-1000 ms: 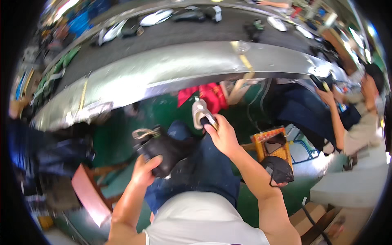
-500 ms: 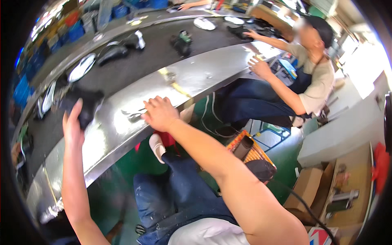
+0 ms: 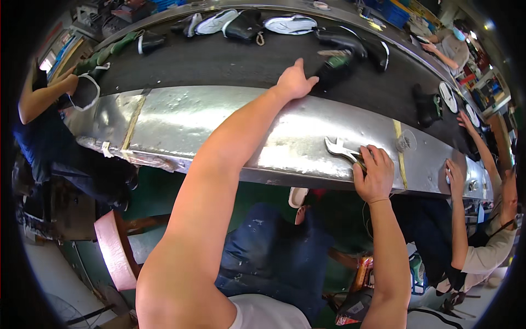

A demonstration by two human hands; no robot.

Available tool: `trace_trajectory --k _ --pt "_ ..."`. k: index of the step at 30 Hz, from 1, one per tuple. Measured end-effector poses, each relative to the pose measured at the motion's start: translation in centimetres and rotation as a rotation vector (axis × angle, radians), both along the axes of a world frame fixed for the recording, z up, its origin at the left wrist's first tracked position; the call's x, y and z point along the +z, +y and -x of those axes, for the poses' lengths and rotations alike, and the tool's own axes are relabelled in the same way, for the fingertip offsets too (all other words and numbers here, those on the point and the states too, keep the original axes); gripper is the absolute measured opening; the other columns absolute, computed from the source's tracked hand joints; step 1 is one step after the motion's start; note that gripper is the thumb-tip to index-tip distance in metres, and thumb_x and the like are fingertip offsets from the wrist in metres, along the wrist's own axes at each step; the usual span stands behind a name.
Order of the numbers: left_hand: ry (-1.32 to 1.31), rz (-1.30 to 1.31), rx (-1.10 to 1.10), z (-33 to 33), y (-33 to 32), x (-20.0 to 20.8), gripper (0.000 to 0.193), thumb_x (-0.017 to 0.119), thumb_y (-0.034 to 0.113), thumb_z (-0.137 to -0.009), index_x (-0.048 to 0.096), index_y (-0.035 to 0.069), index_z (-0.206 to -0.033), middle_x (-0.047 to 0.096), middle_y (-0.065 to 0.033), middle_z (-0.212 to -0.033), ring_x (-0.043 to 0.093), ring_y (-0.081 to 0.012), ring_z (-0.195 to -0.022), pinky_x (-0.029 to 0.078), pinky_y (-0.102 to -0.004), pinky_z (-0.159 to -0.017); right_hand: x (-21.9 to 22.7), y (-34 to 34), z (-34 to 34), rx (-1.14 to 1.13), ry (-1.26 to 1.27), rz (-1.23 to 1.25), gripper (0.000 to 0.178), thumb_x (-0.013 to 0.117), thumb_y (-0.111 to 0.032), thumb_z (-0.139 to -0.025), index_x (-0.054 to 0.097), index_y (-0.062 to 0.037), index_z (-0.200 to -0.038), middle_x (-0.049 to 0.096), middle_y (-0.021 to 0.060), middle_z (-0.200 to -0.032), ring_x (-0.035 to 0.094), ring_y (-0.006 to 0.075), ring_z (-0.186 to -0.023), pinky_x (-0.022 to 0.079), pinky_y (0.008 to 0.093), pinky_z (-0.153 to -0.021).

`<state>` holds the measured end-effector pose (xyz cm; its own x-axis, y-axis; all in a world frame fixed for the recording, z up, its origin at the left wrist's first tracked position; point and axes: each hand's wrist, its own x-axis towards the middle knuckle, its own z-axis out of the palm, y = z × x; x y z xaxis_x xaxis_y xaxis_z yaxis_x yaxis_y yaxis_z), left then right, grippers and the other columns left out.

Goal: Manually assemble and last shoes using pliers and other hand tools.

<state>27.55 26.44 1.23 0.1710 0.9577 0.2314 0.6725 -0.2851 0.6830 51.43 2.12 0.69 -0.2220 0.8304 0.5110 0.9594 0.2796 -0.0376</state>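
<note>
My left hand [image 3: 296,81] reaches over the dark belt, its thumb and forefinger apart and nothing held. Just right of it is a blurred black shoe [image 3: 333,70] with a green patch; I cannot tell whether they touch. On the metal ledge [image 3: 219,107], my right hand [image 3: 377,172] is closed round the handles of a pair of pliers [image 3: 341,148], whose silver jaws point left.
Black shoes [image 3: 244,24] and white soles [image 3: 290,24] line the belt's far side. To the right, a small clear dish [image 3: 405,141] sits on the ledge near a co-worker's hands [image 3: 455,178]. Another person [image 3: 46,126] works at the left. A pink stool [image 3: 116,249] stands below.
My view has swung to the left. My left hand, earlier on a black shoe, now has its fingers off it, beside a black shoe on the belt. My right hand stays at the pliers.
</note>
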Motion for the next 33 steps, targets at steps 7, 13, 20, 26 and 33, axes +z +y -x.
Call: trace_trajectory --k 7,13,20,26,33 --pt "0.409 -0.155 -0.354 7.6 -15.9 -1.5 0.059 0.060 0.037 -0.091 0.049 -0.001 -0.135 0.040 -0.0250 -0.147 0.032 -0.0426 -0.140 0.021 -0.0542 -0.117 -0.9 -0.5 -0.8 0.012 -0.008 -0.036 0.043 0.063 -0.031 -0.081 0.063 -0.0084 -0.118 0.058 0.0124 -0.117 0.053 0.0340 -0.111 0.041 0.0472 -0.095" --pt "0.066 -0.193 -0.318 14.2 -37.2 -5.2 0.063 0.065 0.032 -0.089 0.044 -0.003 -0.137 0.042 -0.0276 -0.143 0.034 -0.0441 -0.138 0.028 -0.0484 -0.115 0.0 -4.7 1.4 -0.323 -0.048 0.222 0.045 0.059 -0.044 -0.090 0.061 -0.0069 -0.116 0.058 0.0163 -0.113 0.054 0.0338 -0.107 0.045 0.0469 -0.089" --pt "0.097 0.596 0.143 22.7 -58.1 -12.2 0.073 0.063 0.039 -0.092 0.036 -0.008 -0.142 0.040 -0.0302 -0.144 0.037 -0.0413 -0.137 0.030 -0.0417 -0.115 -1.3 -16.6 5.6 -0.256 0.371 0.290 0.035 0.071 -0.024 -0.085 0.059 -0.0018 -0.110 0.062 0.0233 -0.109 0.060 0.0416 -0.104 0.049 0.0469 -0.087" --pt "-0.020 0.094 -0.012 22.7 -61.7 -8.9 0.046 0.070 0.007 -0.084 0.055 -0.001 -0.127 0.053 -0.0225 -0.130 0.053 -0.0371 -0.119 0.043 -0.0393 -0.101 -5.8 -33.7 6.4 -0.276 0.820 0.639 0.032 0.073 -0.023 -0.085 0.059 -0.0014 -0.104 0.066 0.0170 -0.086 0.065 0.0295 -0.080 0.050 0.0379 -0.075" --pt "-0.061 0.223 -0.419 18.4 -63.2 -5.2 0.024 0.077 0.011 -0.079 0.070 0.000 -0.099 0.065 -0.0156 -0.107 0.064 -0.0304 -0.097 0.052 -0.0346 -0.084 -4.9 -48.1 6.0 -0.233 0.891 0.907 0.041 0.079 -0.023 -0.078 0.059 -0.0006 -0.107 0.068 0.0120 -0.088 0.065 0.0215 -0.080 0.051 0.0337 -0.075"
